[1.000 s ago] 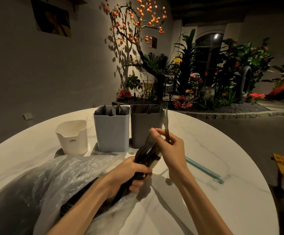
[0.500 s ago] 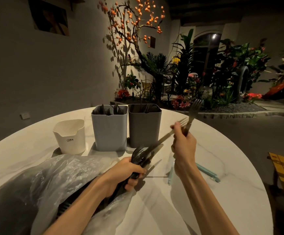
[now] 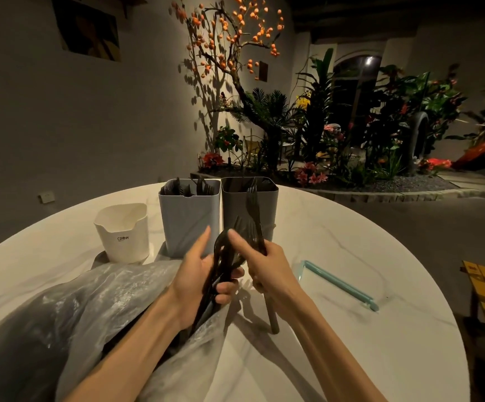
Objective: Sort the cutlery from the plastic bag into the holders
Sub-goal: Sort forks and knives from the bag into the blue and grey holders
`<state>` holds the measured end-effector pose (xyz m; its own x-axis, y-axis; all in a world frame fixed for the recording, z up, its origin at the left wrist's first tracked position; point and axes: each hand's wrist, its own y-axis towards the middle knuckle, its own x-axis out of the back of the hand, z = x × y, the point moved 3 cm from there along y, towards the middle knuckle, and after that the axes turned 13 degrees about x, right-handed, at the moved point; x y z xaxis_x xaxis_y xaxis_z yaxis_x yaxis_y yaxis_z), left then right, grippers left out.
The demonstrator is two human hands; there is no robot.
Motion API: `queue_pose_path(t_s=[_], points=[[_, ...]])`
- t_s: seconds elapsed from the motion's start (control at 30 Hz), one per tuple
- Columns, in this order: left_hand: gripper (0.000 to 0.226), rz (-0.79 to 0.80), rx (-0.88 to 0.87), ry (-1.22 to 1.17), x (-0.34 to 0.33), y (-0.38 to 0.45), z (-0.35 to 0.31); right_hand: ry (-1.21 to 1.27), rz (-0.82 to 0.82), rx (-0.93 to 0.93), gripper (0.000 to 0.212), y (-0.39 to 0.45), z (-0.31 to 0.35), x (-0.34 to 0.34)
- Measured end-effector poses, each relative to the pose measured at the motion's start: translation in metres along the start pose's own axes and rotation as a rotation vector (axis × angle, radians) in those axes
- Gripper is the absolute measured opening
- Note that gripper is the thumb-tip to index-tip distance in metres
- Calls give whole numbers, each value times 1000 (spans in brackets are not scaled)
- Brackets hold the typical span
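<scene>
Cutlery (image 3: 223, 265) remains bunched in the left hand (image 3: 194, 274); right hand (image 3: 267, 268) grasps a fork (image 3: 254, 210). Two holders (image 3: 190, 219) are part-filled, the bag (image 3: 96, 303) not emptied.

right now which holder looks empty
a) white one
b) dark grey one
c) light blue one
a: the white holder shows only bare inner wall, while dark cutlery tips stick up from the light blue holder and the dark grey holder.

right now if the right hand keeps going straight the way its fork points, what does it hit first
Probably the dark grey square plastic holder: the right hand holds a black plastic fork pointing up at it, though depth is unclear.
</scene>
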<state>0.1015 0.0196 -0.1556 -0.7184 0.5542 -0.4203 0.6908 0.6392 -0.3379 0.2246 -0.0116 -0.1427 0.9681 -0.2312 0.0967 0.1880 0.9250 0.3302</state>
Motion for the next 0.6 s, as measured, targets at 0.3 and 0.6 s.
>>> queue_pose_path(t_s=[0.3,0.6], points=[[50,-220,-105,128,2,2,4,-171,-86,95,31,-5,0,-10],[41,-146,-112,24,2,7,4,-35,-169,17,16,1,-2,-4]])
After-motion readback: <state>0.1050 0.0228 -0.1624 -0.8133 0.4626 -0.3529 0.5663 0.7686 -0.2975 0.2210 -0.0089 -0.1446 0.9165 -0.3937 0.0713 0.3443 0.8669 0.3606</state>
